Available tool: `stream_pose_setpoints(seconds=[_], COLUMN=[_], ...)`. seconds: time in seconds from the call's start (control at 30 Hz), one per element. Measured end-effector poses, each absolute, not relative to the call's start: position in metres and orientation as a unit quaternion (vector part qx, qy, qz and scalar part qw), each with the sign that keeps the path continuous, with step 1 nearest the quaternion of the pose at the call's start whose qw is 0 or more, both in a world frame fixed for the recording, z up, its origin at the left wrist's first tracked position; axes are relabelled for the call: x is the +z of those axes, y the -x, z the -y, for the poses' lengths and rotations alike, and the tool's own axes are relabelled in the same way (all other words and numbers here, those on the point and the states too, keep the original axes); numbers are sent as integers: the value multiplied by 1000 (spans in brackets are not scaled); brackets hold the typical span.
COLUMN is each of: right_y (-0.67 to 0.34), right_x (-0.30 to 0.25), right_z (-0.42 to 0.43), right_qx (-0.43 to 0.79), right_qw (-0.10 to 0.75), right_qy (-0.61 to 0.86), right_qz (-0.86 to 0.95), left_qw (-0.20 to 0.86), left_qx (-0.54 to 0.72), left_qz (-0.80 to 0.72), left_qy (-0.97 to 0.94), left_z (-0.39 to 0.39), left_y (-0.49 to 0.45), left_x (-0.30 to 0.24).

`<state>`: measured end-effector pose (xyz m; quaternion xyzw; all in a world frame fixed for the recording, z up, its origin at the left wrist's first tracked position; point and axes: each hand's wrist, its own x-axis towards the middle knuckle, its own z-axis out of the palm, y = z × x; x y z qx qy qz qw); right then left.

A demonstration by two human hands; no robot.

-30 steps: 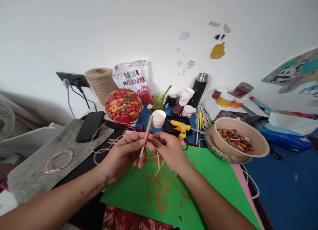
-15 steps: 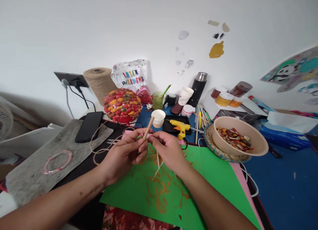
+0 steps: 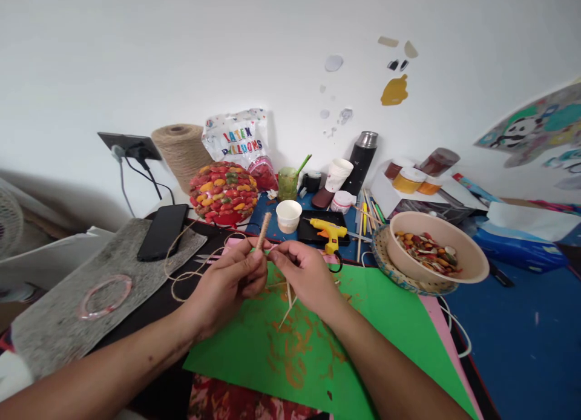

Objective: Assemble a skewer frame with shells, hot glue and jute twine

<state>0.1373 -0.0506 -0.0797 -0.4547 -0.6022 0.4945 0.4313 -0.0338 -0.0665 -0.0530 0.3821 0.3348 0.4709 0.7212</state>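
Observation:
My left hand [image 3: 233, 272] is closed around a thin stick wrapped in twine [image 3: 263, 229], whose top end points up and slightly right. Beside it my right hand [image 3: 308, 272] is closed in a pinch, on what looks like the loose end of the twine close to the stick. Jute twine [image 3: 179, 279] lies in loops left of my left hand. Below my right hand, thin bare sticks [image 3: 288, 305] lie on a green sheet [image 3: 363, 347] smeared with brown. My fingertips partly hide the wrapped part.
Behind my hands stand a paper cup [image 3: 288, 217], a yellow glue gun [image 3: 329, 229] and a ball covered in coloured shells [image 3: 223, 193]. A twine spool [image 3: 179, 157] stands at the back left. On the right is a bowl [image 3: 467, 269] of coloured shells. A phone [image 3: 162, 232] lies left.
The wrapped stick has shifted a little left and stands more upright. Both hands have turned slightly, with my right fingers still close to the stick.

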Motion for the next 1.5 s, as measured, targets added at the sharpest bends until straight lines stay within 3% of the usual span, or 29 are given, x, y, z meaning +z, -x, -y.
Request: stream_pose_setpoints(seconds=[1.0,1.2,1.33,1.5], right_y=[-136,-135,-137,-141], right_x=[-82,-78,-76,-73], right_z=[50,53,52,49], right_qx=[485,542,569,577], right_qw=[418,406,435,494], right_qy=[443,441,444,447], right_qz=[628,589,537,472], left_qw=[666,605,519,533], left_qx=[477,482,488,471], left_qz=[-375,-406,-453,-450], left_qy=[-433,-487,-535,-540], left_z=[59,53,49,48], left_y=[37,46,51,50], left_x=[-65,-69,-66,-61])
